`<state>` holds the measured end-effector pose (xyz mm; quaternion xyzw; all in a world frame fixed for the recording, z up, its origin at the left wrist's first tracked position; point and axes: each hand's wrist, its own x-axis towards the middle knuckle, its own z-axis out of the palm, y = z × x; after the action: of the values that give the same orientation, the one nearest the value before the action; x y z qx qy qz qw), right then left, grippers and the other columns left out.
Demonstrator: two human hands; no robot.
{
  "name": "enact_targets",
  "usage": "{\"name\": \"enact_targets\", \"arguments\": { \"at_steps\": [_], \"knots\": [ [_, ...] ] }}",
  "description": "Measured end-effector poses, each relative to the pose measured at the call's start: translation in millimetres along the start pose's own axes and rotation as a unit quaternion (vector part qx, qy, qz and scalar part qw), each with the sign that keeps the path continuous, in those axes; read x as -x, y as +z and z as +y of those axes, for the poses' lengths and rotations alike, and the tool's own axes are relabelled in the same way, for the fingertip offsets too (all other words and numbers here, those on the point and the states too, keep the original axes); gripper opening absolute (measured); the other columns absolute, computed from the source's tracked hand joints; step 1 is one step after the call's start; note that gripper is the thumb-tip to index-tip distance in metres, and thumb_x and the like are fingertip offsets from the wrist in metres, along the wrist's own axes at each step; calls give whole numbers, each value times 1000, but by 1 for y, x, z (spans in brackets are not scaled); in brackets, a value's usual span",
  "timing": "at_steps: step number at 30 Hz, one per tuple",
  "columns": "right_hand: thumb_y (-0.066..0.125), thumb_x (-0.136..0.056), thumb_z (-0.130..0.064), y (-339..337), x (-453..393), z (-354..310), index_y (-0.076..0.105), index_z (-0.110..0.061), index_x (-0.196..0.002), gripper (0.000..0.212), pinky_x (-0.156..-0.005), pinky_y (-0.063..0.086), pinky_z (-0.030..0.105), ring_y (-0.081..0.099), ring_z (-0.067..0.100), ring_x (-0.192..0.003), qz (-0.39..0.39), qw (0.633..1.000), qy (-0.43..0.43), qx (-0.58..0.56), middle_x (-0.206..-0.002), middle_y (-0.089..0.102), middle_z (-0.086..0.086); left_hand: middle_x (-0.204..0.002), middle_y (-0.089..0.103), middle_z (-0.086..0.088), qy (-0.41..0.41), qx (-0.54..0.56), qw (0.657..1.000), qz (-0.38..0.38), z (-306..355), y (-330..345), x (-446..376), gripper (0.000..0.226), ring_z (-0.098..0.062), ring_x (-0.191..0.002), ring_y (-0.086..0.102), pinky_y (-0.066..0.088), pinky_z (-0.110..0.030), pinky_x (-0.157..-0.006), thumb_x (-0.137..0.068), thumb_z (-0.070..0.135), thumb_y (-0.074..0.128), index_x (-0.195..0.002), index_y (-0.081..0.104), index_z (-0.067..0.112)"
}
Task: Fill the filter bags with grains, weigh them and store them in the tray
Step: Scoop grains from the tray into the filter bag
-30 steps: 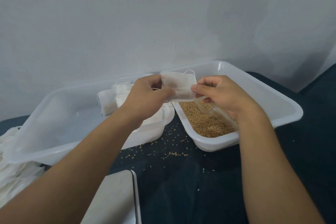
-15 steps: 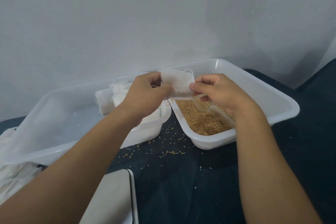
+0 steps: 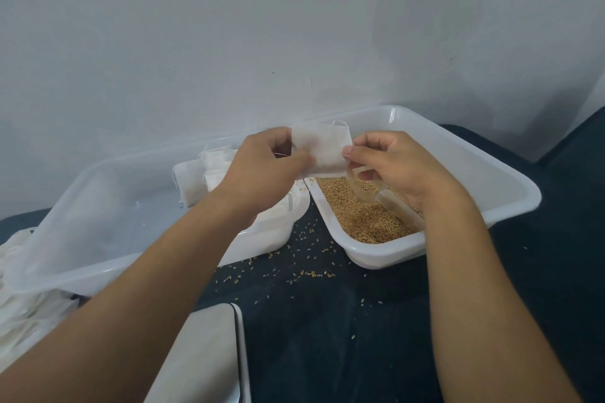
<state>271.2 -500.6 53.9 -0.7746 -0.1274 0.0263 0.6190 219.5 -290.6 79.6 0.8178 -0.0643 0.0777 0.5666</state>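
From the head view, the left hand (image 3: 262, 170) and right hand (image 3: 393, 167) each pinch a side of one white filter bag (image 3: 322, 152), held up over the near corner of the grain tray (image 3: 510, 193), likely so spills fall back onto the grains (image 3: 363, 222). The right hand also grips a clear scoop (image 3: 383, 198) (handle under the palm), ready for filling. Filled bags (image 3: 196, 180) lie in the storage tray (image 3: 98, 180) to the left. The two tray rims nearly meet beneath the hands; loose grain dots the dark tabletop (image 3: 327, 321), with the scale (image 3: 209, 357) nearest.
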Motion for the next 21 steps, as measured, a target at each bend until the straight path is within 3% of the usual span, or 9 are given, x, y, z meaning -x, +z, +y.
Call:
{"name": "enact_targets", "arguments": {
  "at_steps": [4, 7, 9, 11, 16, 19, 21],
  "knots": [
    [74, -95, -21, 5, 3, -4, 74, -21, -81, 13, -98, 56, 44, 66, 13, -87, 11, 1000, -25, -3, -86, 73, -3, -88, 68, -3, -18, 19, 1000, 15, -8, -2, 8, 27, -17, -82, 62, 54, -41, -81, -75, 29, 69, -101, 77, 26],
    [74, -94, -17, 12, 7, -15, 74, -20, -85, 10, -85, 58, 31, 65, 5, -82, 20, 996, -89, -4, -82, 72, -8, -94, 72, -8, -41, 49, 998, 23, -21, -3, 17, 24, -28, -92, 70, 60, -48, -95, -80, 18, 75, -104, 75, 19],
    [76, -93, -16, 18, 12, -26, 74, -19, -87, 7, -79, 53, 18, 65, 2, -79, 10, 989, -144, 20, -81, 73, -10, -89, 75, -1, -44, 63, 997, 20, -30, -3, 26, 21, -19, -87, 71, 62, -35, -90, -85, 6, 75, -103, 73, 18],
    [78, -91, -20, 24, 19, -37, 75, -21, -89, 4, -76, 52, 16, 65, 1, -79, -4, 980, -182, 77, -83, 74, -11, -95, 78, 5, -35, 59, 998, -2, -37, -6, 38, 24, -11, -89, 74, 60, -26, -87, -88, 4, 75, -106, 71, 20],
    [81, -88, -24, 40, 39, -62, 77, -27, -91, 6, -66, 48, 10, 62, -5, -71, -68, 957, -232, 162, -80, 72, -20, -107, 77, 2, -29, 94, 994, -48, -42, -16, 67, 18, -15, -100, 75, 61, -27, -83, -95, 17, 72, -113, 70, 20],
    [82, -88, -24, 53, 47, -71, 78, -26, -95, 8, -73, 51, 13, 67, 0, -78, -82, 947, -259, 170, -86, 74, -18, -103, 76, -9, -30, 143, 989, -20, -43, -20, 81, 3, -24, -101, 75, 62, -30, -82, -98, 18, 69, -98, 72, 18],
    [79, -91, -30, 60, 48, -74, 77, -29, -106, 15, -79, 55, 18, 70, 6, -88, -74, 948, -266, 161, -97, 75, -15, -102, 75, -13, -28, 169, 985, 21, -47, -23, 90, 13, -26, -99, 75, 62, -32, -82, -98, 20, 70, -86, 71, 23]
  ]
}}
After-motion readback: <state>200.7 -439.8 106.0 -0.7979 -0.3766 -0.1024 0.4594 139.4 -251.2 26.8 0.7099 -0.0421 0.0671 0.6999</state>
